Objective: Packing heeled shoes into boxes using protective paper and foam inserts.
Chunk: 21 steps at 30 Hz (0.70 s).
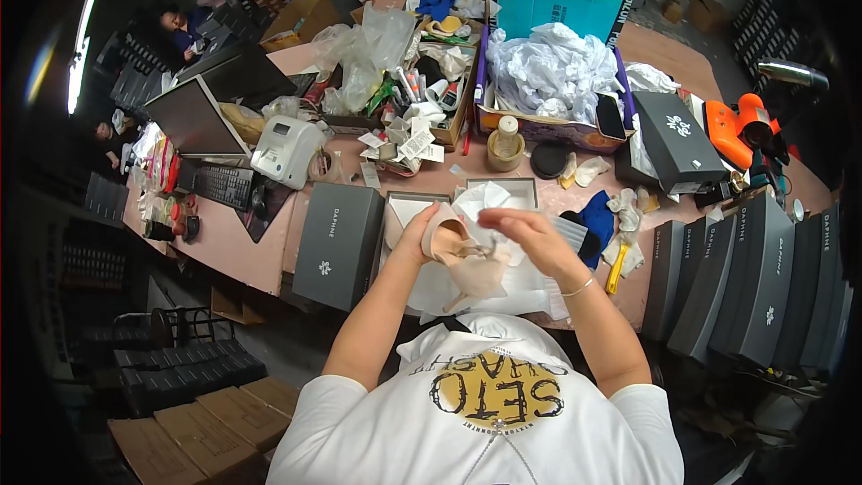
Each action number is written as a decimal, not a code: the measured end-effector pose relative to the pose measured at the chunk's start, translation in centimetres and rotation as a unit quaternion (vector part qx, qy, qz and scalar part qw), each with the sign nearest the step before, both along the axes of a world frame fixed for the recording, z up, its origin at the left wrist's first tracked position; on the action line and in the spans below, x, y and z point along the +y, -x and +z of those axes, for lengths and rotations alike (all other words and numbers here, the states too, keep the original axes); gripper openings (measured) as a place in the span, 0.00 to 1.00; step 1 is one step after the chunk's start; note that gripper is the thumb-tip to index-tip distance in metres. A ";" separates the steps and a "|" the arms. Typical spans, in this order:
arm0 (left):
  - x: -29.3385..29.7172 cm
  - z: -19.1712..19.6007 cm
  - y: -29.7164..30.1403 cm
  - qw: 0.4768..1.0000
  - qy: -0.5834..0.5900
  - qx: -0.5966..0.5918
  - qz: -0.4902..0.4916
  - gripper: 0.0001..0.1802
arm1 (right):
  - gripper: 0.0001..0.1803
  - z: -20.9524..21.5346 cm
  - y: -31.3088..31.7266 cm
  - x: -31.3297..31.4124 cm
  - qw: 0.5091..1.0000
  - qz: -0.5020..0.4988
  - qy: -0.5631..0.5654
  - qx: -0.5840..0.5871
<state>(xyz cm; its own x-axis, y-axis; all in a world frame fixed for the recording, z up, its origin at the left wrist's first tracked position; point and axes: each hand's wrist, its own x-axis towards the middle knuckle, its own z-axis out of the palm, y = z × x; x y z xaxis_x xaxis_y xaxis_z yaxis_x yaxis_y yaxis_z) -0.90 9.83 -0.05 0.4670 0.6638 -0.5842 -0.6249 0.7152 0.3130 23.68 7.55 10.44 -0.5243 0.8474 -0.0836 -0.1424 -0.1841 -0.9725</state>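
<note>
My left hand (420, 235) is closed around the heel end of a beige shoe (476, 271), held up in front of my chest. The shoe's opening faces up, and a thin strap hangs from it. My right hand (536, 238) hovers at the shoe's other side with its fingers stretched out; whether the fingertips touch the shoe I cannot tell. Under and behind the shoe lies an open grey shoe box (526, 192) with white tissue paper (486, 200) in it. More white paper spreads over the table edge below my hands.
A closed dark grey shoe box (337, 238) stands to the left, beside a label printer (287, 153). On the right are a row of upright grey boxes (750, 256), a blue cloth (596, 220) and a yellow-handled tool (616, 269). Behind sits a bin of crumpled paper (552, 72).
</note>
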 end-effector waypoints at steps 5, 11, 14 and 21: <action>-0.7 1.7 -3.3 0.976 -0.123 0.176 0.036 0.20 | 0.32 -3.7 4.4 -1.2 0.950 0.160 -0.125 -0.238; -3.2 2.0 -4.2 0.979 -0.042 0.201 -0.011 0.26 | 0.40 -7.9 7.4 -4.3 0.957 0.044 -0.099 -0.268; -3.8 1.8 -3.2 0.974 -0.067 0.215 0.002 0.29 | 0.40 -8.8 8.3 -3.8 0.971 0.034 -0.092 -0.218; -5.4 7.3 -5.0 0.940 -0.204 0.275 -0.004 0.36 | 0.37 -5.5 6.2 -5.9 0.973 0.044 -0.106 -0.201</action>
